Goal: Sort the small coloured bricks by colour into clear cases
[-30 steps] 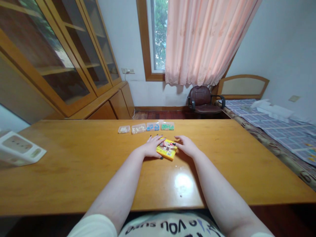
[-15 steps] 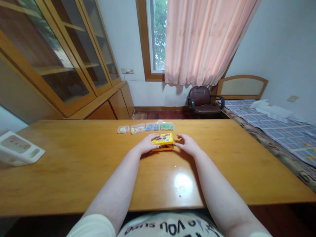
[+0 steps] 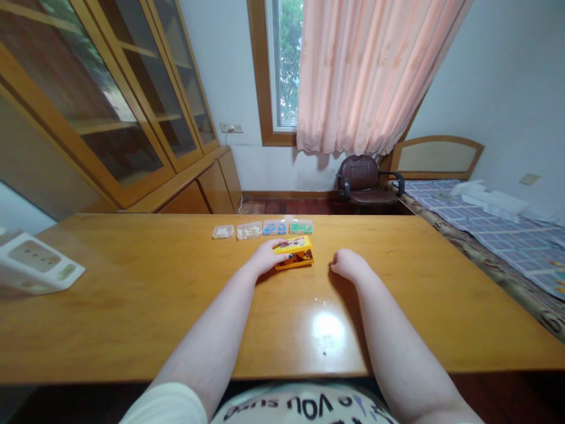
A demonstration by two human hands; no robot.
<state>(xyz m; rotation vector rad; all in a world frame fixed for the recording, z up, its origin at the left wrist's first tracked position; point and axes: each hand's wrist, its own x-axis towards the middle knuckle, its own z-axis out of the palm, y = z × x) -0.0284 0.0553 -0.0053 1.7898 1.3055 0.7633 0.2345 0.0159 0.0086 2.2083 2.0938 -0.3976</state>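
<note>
A yellow box (image 3: 295, 261) rests on the table with its printed lid tilted up, and small dark pieces show through the gap at the front. My left hand (image 3: 268, 257) grips the box by its left side, with fingers over the lid and the thumb at the front opening. To the right of the box, apart from it, my right hand (image 3: 348, 265) is closed low over the table, its fingers curled in. A tiny dark bit shows at its fingertips, too small to name.
Behind the box, small clear trays stand in a row: two with pale pieces (image 3: 223, 232) (image 3: 249, 231), one with blue pieces (image 3: 274, 227), one with green pieces (image 3: 301, 227). A white plastic holder (image 3: 39, 264) is at the table's left. A chair (image 3: 362, 176) stands beyond.
My right hand has moved right, away from the box, and its fingers have curled closed. The box has turned slightly and its lid gapes wider under my left hand.
</note>
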